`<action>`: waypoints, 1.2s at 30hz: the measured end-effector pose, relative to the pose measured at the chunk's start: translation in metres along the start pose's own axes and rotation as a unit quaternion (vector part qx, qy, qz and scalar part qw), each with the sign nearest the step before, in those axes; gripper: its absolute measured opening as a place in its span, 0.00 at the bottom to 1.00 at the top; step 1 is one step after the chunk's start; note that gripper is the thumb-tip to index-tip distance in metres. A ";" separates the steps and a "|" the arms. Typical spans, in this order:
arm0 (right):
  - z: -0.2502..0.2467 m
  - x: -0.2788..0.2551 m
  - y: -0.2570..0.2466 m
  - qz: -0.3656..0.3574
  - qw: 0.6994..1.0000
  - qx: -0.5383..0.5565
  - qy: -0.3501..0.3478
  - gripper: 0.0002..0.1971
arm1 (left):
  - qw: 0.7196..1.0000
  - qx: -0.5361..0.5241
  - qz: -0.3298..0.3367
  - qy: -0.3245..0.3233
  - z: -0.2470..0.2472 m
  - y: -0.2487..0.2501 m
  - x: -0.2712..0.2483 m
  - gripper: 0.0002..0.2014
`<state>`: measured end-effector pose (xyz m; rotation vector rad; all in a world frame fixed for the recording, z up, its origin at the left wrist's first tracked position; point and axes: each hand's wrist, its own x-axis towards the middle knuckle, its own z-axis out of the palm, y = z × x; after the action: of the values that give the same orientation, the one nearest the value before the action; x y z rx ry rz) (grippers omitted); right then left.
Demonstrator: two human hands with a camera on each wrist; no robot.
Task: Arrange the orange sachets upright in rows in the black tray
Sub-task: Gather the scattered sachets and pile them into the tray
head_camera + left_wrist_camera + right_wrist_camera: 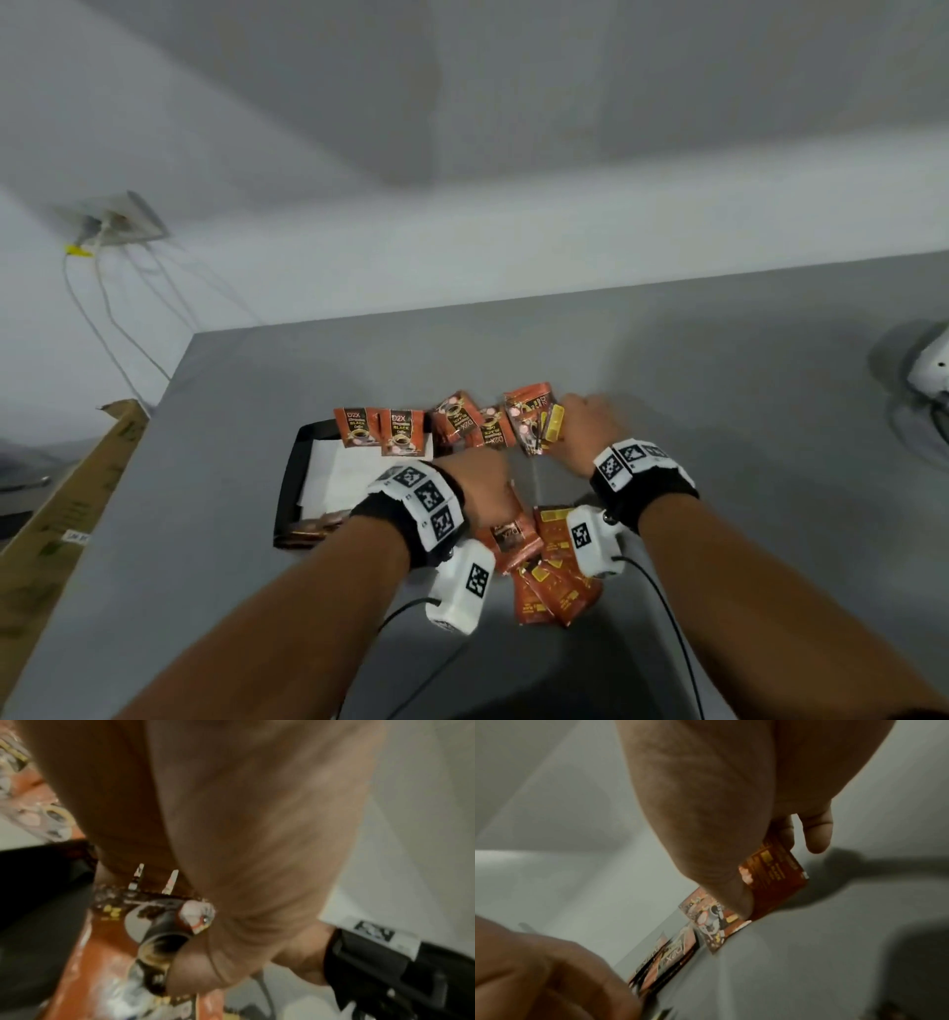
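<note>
At the far left a cardboard box (67, 493) is leaning along the edge of the grey table (719, 462), with cables hanging from a wall socket (115, 221) above it. Next comes the black tray (292, 488), lying on the table with white paper (334, 473) showing inside; two orange sachets (380, 430) are standing upright at its far rim, printed fronts facing the person.

The left hand (480, 480) is hovering just right of the tray. In the left wrist view an orange packet is lying under it, but whether the fingers are curling round that packet or merely resting on it — I cannot tell.

Further right, a loose fan of sachets (493, 424) is leaning at mixed angles on the table, outside the tray. The right hand (580, 429) is grasping the end one, thumb and fingers pinching a dark-orange sachet (775, 880) held tilted. Near the wrists, a heap of sachets (549, 570) is lying flat.

The risk, as I judge it, is toppling: the thin packets are propping each other, so pulling one out — or brushing the standing pair with a wrist — could flatten the row.
</note>
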<state>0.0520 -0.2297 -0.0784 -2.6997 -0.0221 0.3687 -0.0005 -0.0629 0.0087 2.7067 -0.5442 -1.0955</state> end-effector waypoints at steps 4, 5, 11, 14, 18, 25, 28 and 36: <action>0.013 -0.002 0.009 0.023 0.999 -0.019 0.034 0.27 | 0.999 0.034 -0.010 -0.004 0.023 0.000 0.016 0.12; 0.012 -0.004 0.010 0.016 0.999 -0.014 0.038 0.22 | 0.999 0.035 -0.018 0.005 0.026 -0.002 0.019 0.09; -0.032 -0.034 0.003 -0.056 0.994 0.085 -0.046 0.12 | 0.997 0.051 -0.022 0.045 0.033 -0.007 0.023 0.10; -0.045 -0.053 -0.001 -0.104 0.979 0.078 -0.154 0.12 | 0.998 0.002 -0.008 0.064 0.031 -0.010 0.020 0.06; -0.023 -0.075 0.004 -0.025 0.975 0.080 -0.208 0.13 | 0.996 -0.039 0.016 0.085 0.018 -0.011 0.008 0.05; 0.017 -0.095 0.009 0.010 0.990 0.004 -0.142 0.35 | 0.992 -0.089 -0.012 0.094 0.016 -0.023 0.009 0.19; 0.021 -0.097 0.008 0.038 0.990 0.012 -0.136 0.36 | 0.994 -0.049 -0.003 0.102 0.011 -0.019 0.005 0.15; 0.012 -0.100 0.011 0.048 0.982 0.151 -0.104 0.22 | 0.999 -0.022 -0.032 0.035 0.039 -0.006 0.013 0.10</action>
<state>-0.0477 -0.2420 -0.0685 -2.3590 0.0963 0.6280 -0.0173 -0.0639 -0.0291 2.7305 -0.4197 -1.0112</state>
